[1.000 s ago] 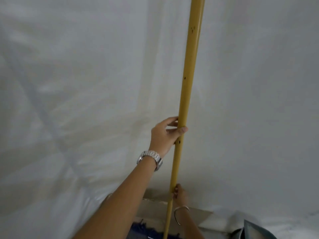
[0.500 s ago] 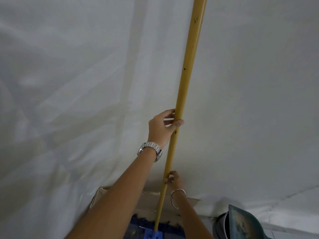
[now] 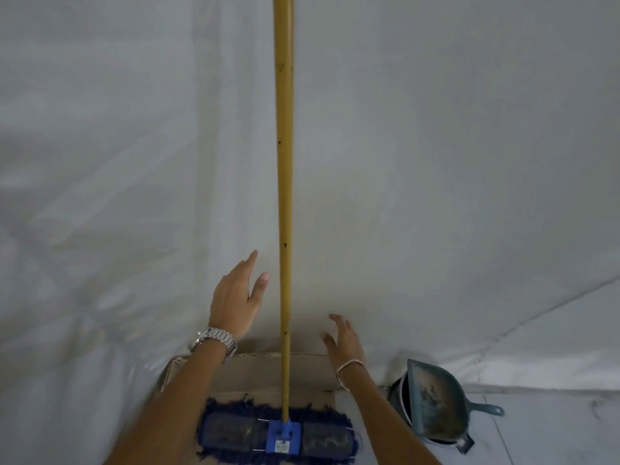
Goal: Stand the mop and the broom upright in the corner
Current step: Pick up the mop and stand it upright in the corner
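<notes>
Hands both open and off the pole, left hand raised at 9 o'clock of it, fingers spread, right hand lower at 3 o'clock, mop upright alone against the white corner, head on cardboard.

Likely utility corner: dustpan, sheeted walls.

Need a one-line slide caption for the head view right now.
Yellow-handled dust mop stands upright in the white corner, left hand and right hand open beside it, dustpan at right.
</notes>
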A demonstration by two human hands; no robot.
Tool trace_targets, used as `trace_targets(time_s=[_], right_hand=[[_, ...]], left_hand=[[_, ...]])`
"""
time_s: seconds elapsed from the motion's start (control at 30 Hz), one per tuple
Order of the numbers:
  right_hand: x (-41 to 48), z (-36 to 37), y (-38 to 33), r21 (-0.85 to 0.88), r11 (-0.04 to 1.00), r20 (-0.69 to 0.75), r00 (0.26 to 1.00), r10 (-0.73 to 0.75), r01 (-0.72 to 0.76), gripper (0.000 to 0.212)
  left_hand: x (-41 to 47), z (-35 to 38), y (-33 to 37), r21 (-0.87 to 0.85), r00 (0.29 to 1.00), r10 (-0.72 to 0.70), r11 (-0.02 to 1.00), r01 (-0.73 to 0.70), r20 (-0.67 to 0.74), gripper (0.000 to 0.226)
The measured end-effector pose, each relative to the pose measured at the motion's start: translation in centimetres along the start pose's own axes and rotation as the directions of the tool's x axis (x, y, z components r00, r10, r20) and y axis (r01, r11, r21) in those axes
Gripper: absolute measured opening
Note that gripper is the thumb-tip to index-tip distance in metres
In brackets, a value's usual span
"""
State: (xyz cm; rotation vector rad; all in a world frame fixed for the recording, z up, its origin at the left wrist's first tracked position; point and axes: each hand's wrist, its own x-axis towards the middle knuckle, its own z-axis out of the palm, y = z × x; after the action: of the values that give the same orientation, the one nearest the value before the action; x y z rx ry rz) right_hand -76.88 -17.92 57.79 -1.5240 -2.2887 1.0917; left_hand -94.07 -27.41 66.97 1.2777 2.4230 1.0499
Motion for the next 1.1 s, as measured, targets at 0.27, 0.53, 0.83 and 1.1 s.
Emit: trace_targets(time_s=[0.27,0.53,0.83,1.1], right_hand=[[-7.0,-12.1,0.2,-0.294,0.928,-0.115,0.956,-0.270,0.227,0.041],[-14.3,-25.9,6.3,-0.448,0.871,-0.229,0.916,-0.329,0.201,0.042],[-25.2,-41.7,25.3,-0.525,0.846,-0.282,0.918,-0.280,0.097,0.041],[-29.2,-48.5,38.3,-0.532,0.845,-0.218,0.954,-0.205,0.060,0.040]], left_hand=[[-4.6,0.5,9.5,0.188,0.998,0.067,0.980,-0.062,-0.016,0.054],[-10.9,5.2,24.5,0.264,0.964,0.247,0.940,-0.215,-0.095,0.053],[-25.6,22.1,41.1,0.204,0.975,0.211,0.954,-0.222,0.073,0.054],[-32.5,32.5,47.3,0.225,0.976,0.167,0.955,-0.196,0.142,0.055]])
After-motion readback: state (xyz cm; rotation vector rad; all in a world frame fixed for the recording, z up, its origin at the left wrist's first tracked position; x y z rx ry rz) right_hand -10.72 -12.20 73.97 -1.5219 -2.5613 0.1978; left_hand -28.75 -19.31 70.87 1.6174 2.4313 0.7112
